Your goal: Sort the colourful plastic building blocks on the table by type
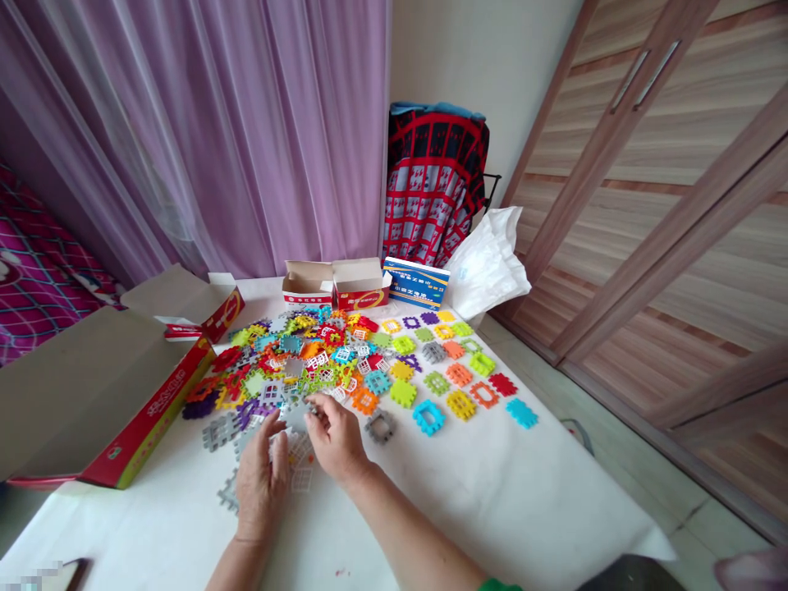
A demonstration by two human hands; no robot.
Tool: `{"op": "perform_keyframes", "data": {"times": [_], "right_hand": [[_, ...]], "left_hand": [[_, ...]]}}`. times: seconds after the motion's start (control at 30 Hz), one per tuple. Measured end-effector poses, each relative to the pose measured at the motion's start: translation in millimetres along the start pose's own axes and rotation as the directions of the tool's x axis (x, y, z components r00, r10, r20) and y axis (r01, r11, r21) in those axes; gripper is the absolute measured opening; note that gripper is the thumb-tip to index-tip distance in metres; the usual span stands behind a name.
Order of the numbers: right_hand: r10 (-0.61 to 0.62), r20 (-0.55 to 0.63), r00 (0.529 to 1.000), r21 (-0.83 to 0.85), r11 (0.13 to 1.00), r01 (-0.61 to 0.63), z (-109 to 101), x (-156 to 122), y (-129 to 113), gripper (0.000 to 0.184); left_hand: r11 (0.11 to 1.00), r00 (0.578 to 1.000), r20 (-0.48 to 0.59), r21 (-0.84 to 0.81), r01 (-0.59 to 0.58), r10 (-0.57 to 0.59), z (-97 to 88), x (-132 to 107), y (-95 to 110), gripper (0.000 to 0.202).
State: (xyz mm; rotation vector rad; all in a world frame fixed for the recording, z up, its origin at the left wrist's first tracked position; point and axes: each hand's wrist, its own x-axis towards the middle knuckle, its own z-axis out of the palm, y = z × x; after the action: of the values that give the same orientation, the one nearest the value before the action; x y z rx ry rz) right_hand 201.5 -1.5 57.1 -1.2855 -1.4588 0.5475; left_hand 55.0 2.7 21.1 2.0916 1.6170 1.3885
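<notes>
Between my two hands is a grey square plastic building tile (298,416) with notched edges. My right hand (336,439) pinches its right side between thumb and fingers. My left hand (263,476) is close to the tile's left edge, thumb and fingers apart; whether a fingertip touches it I cannot tell. Beside and partly behind my left hand lie more grey tiles (220,432). White lattice window pieces (301,479) rest on the table below the held tile. Just ahead spreads a mixed heap of coloured tiles (294,368). A grey frame tile (380,426) lies right of my right hand.
Rows of single tiles, such as a blue one (522,413), cover the table's right side. A large open box (153,410) and a smaller one (225,310) stand left. Small boxes (362,283), a blue box (416,283) and a white bag (489,263) line the back.
</notes>
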Motion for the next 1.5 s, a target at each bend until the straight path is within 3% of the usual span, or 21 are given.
{"op": "perform_keyframes", "data": {"times": [0.17, 0.3, 0.43, 0.57, 0.7, 0.87, 1.13, 1.3, 1.5], "right_hand": [[-0.021, -0.007, 1.000, -0.057, 0.998, 0.021, 7.1, -9.6, 9.0, 0.033], [-0.101, -0.032, 0.994, -0.101, 0.990, 0.097, 7.9, -12.5, 14.7, 0.043], [-0.202, 0.037, 0.979, -0.175, 0.963, 0.206, 5.8, -20.1, 13.6, 0.059], [-0.168, 0.114, 0.979, -0.325, 0.925, 0.196, 3.6, -25.0, 12.9, 0.068], [-0.127, 0.149, 0.981, -0.392, 0.903, 0.176, 3.1, -26.2, 16.6, 0.067], [-0.134, 0.113, 0.985, -0.366, 0.916, 0.167, 3.7, -26.4, 20.2, 0.065], [-0.188, 0.054, 0.981, -0.267, 0.944, 0.195, 1.3, -24.4, 21.4, 0.035], [-0.170, 0.065, 0.983, -0.272, 0.945, 0.182, 0.1, -23.6, 21.5, 0.035], [-0.125, -0.034, 0.992, -0.288, 0.951, 0.110, 3.7, -20.0, 26.1, 0.035]], "left_hand": [[0.968, 0.974, 0.024, -0.102, 0.228, -0.226, -3.4, 0.0, 5.8, 0.043], [0.942, 0.955, 0.027, -0.161, 0.295, -0.294, -4.7, 1.2, 12.0, 0.045], [0.902, 0.921, 0.040, -0.189, 0.388, -0.388, -6.6, 3.5, 13.9, 0.047], [0.859, 0.887, 0.077, -0.222, 0.461, -0.456, -7.7, 4.9, 14.5, 0.046], [0.848, 0.890, 0.120, -0.272, 0.455, -0.439, -8.4, 5.3, 17.1, 0.044], [0.871, 0.907, 0.132, -0.251, 0.421, -0.400, -8.7, 5.2, 15.9, 0.045], [0.904, 0.923, 0.140, -0.198, 0.380, -0.358, -7.2, 4.0, 10.4, 0.047], [0.929, 0.938, 0.131, -0.149, 0.338, -0.320, -8.1, 4.2, 11.8, 0.045], [0.940, 0.928, 0.190, -0.056, 0.337, -0.322, -7.4, 5.2, 12.4, 0.044]]}}
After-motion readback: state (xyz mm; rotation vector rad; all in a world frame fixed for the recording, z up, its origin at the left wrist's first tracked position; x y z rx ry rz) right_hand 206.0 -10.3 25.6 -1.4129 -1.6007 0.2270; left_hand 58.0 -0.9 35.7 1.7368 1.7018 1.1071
